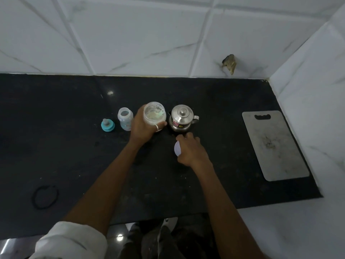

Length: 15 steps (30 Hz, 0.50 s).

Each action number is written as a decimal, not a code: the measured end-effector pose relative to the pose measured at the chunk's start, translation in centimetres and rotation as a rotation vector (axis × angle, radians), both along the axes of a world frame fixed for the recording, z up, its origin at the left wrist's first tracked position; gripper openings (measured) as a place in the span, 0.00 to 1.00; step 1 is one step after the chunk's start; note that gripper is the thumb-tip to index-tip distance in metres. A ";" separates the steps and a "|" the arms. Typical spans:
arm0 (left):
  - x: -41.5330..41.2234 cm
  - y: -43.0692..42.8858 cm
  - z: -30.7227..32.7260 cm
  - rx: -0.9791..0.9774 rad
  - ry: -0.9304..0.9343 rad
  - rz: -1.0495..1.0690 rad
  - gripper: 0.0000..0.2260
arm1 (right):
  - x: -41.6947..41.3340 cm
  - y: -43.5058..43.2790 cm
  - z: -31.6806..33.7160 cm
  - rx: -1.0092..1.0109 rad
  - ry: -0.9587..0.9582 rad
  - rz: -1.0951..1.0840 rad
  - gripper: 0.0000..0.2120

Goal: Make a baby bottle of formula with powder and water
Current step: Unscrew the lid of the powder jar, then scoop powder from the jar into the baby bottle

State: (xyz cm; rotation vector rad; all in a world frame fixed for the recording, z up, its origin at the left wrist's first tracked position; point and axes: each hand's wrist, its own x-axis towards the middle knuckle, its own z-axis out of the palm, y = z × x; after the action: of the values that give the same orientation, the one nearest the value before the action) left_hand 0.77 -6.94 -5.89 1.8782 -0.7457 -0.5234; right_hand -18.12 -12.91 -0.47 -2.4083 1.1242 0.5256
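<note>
My left hand [144, 126] grips a clear plastic jar [154, 114], open at the top, with pale powder inside. My right hand [192, 151] holds the jar's white lid [177, 148] low over the black counter [74, 146]. An open baby bottle [125, 118] stands upright just left of my left hand. Its teal teat cap [107, 125] sits on the counter further left. A small steel kettle [182, 117] with its lid on stands right of the jar, just behind my right hand.
A grey cutting board [274, 144] lies at the counter's right end by the tiled wall. A black ring [44, 197] lies near the front left. White tiled walls close off the back and right.
</note>
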 end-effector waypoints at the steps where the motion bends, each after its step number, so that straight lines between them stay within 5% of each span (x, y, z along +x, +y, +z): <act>1: 0.0 0.0 0.0 0.002 -0.001 -0.001 0.35 | -0.1 0.1 -0.5 0.003 0.016 -0.002 0.37; 11: 0.0 0.0 -0.1 0.012 0.000 -0.007 0.37 | -0.8 1.2 -2.0 -0.008 0.090 -0.016 0.44; 15: 0.0 -0.2 -0.2 0.018 0.026 -0.008 0.38 | 0.0 1.1 -0.1 -0.107 0.043 -0.004 0.38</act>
State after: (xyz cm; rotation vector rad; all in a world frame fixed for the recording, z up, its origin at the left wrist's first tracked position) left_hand 0.82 -7.09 -6.09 1.8818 -0.7334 -0.5604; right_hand -18.16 -11.82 -0.59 -2.4964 1.2028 0.5304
